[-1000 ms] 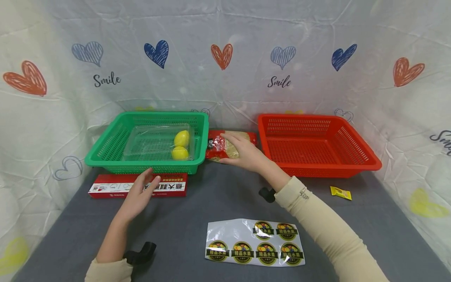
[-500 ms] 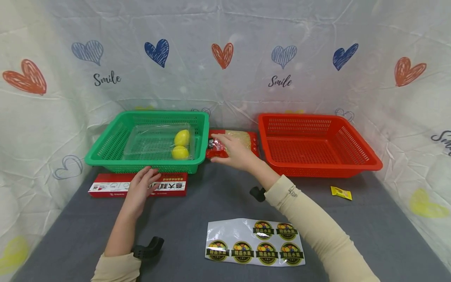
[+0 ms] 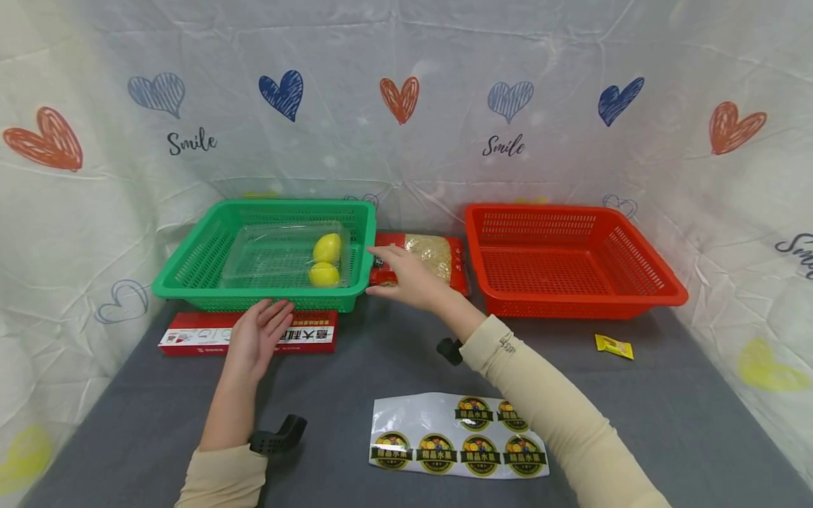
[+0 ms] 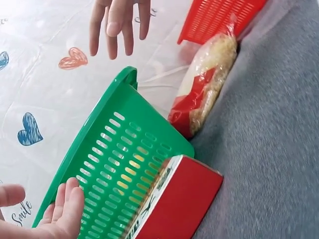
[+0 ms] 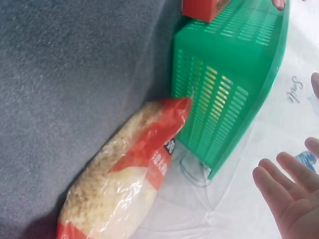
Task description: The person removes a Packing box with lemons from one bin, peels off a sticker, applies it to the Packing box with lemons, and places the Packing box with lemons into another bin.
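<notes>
My left hand (image 3: 257, 339), palm turned upward with fingers extended, is at the near rim of the green basket (image 3: 254, 303), over a long red and white box (image 3: 197, 333). My right hand (image 3: 413, 279) has its fingers and thumb spread beside that basket's right corner. It holds nothing and overlaps a red-and-clear bag of pale yellow food (image 3: 432, 254). Inside the green basket is a clear plastic container (image 3: 273, 247) with two yellow lemons (image 3: 327, 248) at its right end. In the right wrist view the bag (image 5: 114, 189) lies well apart from the right fingers (image 5: 284, 174).
A red basket (image 3: 574, 310) stands at the back right. In front of it lies a small yellow packet (image 3: 614, 346). A sheet of round fruit stickers (image 3: 413, 416) lies near the front, partly under the right sleeve. A patterned white cloth (image 3: 444, 162) hangs behind.
My right hand has moved left, from over the bag toward the green basket's corner. My left hand has shifted slightly right and turned its palm upward. Baskets, box and bag stay put.
</notes>
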Available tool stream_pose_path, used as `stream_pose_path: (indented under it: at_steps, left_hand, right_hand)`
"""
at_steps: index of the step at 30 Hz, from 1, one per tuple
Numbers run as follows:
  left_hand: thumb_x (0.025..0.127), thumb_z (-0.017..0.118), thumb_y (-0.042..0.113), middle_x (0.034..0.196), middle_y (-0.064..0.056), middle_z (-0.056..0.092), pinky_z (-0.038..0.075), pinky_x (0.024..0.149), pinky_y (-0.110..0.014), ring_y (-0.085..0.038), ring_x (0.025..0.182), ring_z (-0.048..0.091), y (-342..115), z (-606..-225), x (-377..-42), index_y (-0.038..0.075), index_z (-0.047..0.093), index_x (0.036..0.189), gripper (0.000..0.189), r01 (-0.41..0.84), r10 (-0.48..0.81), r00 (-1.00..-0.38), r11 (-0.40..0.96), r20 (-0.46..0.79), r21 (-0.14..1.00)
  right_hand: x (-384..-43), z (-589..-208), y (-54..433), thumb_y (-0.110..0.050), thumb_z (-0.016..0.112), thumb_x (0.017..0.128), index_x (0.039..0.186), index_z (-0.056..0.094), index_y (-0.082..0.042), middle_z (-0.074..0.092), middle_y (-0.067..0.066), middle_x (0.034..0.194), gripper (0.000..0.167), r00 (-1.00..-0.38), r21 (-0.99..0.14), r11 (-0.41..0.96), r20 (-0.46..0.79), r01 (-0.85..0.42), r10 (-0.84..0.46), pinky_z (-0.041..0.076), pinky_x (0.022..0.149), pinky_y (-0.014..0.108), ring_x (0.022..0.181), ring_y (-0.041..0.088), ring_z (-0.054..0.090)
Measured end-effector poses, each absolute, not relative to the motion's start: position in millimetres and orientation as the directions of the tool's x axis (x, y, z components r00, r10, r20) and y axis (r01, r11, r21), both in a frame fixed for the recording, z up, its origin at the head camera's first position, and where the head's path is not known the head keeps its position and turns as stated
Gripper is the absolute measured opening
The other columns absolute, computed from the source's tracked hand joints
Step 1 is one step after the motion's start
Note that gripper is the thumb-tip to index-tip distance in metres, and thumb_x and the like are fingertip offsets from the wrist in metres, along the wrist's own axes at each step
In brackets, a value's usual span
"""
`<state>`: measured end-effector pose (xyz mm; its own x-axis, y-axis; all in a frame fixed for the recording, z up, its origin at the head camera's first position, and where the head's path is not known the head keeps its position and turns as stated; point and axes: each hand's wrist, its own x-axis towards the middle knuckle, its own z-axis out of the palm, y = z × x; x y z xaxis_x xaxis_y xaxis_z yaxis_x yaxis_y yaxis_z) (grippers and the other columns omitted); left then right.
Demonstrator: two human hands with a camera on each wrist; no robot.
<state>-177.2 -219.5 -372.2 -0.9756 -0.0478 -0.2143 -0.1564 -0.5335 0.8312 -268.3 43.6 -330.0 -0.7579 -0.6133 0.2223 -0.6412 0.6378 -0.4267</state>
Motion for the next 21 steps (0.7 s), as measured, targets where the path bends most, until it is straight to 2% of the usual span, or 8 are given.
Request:
stream_pose_path:
  at_steps: [2, 6, 9, 13, 16, 21]
  left_hand:
    - [0.099, 0.032, 0.032, 0.148, -0.013, 0.017, 0.028, 0.104, -0.028, -0.023, 0.134, 0.024, -219, -374, -179, 0.014, 0.006, 0.144, 0.055, -0.142, -0.05, -0.976, -0.597, -0.214, 0.789]
    - [0.099, 0.034, 0.032, 0.139, -0.011, 0.026, 0.03, 0.103, -0.029, -0.024, 0.134, 0.024, -218, -376, -182, 0.014, 0.021, 0.128, 0.036, -0.119, -0.06, -0.973, -0.701, -0.225, 0.703]
    - [0.099, 0.035, 0.031, 0.142, -0.011, 0.022, 0.03, 0.103, -0.029, -0.023, 0.134, 0.023, -218, -377, -185, 0.015, 0.015, 0.133, 0.043, -0.113, -0.06, -0.972, -0.732, -0.229, 0.671]
    - [0.099, 0.034, 0.03, 0.151, -0.007, 0.005, 0.028, 0.104, -0.029, -0.023, 0.136, 0.019, -218, -376, -188, 0.019, -0.007, 0.144, 0.062, -0.109, -0.056, -0.971, -0.76, -0.231, 0.64]
    - [0.1, 0.032, 0.029, 0.153, -0.005, 0.0, 0.027, 0.104, -0.029, -0.022, 0.137, 0.017, -218, -374, -191, 0.021, -0.011, 0.144, 0.062, -0.107, -0.062, -0.968, -0.779, -0.245, 0.618]
    - [0.099, 0.033, 0.027, 0.152, -0.003, -0.001, 0.028, 0.104, -0.028, -0.021, 0.137, 0.014, -216, -375, -195, 0.024, -0.006, 0.141, 0.058, -0.106, -0.078, -0.958, -0.799, -0.276, 0.592]
  right_hand:
    - [-269, -330, 41, -0.036, 0.069, 0.081, 0.139, 0.038, -0.012, 0.041, 0.008, 0.136, 0.07, -0.756, -0.43, 0.634, 0.224, -0.643, -0.615, 0.037, 0.099, 0.038, 0.121, 0.021, 0.04]
    - [-268, -330, 36, -0.036, 0.069, 0.081, 0.139, 0.038, -0.013, 0.04, 0.009, 0.138, 0.07, -0.761, -0.441, 0.634, 0.213, -0.635, -0.613, 0.036, 0.1, 0.039, 0.124, 0.022, 0.038]
    - [-269, -331, 32, -0.035, 0.069, 0.081, 0.139, 0.038, -0.013, 0.039, 0.01, 0.138, 0.069, -0.76, -0.442, 0.634, 0.208, -0.634, -0.615, 0.035, 0.101, 0.04, 0.125, 0.023, 0.037]
    - [-270, -333, 28, -0.036, 0.068, 0.082, 0.139, 0.037, -0.014, 0.039, 0.01, 0.138, 0.069, -0.761, -0.446, 0.635, 0.2, -0.631, -0.617, 0.035, 0.101, 0.038, 0.126, 0.023, 0.037]
    - [-271, -334, 25, -0.036, 0.067, 0.082, 0.139, 0.037, -0.014, 0.039, 0.01, 0.139, 0.069, -0.767, -0.457, 0.637, 0.187, -0.621, -0.614, 0.035, 0.101, 0.037, 0.126, 0.022, 0.037]
    - [-273, -334, 19, -0.037, 0.067, 0.082, 0.14, 0.037, -0.014, 0.039, 0.009, 0.139, 0.069, -0.771, -0.459, 0.642, 0.177, -0.614, -0.612, 0.034, 0.102, 0.036, 0.126, 0.022, 0.037]
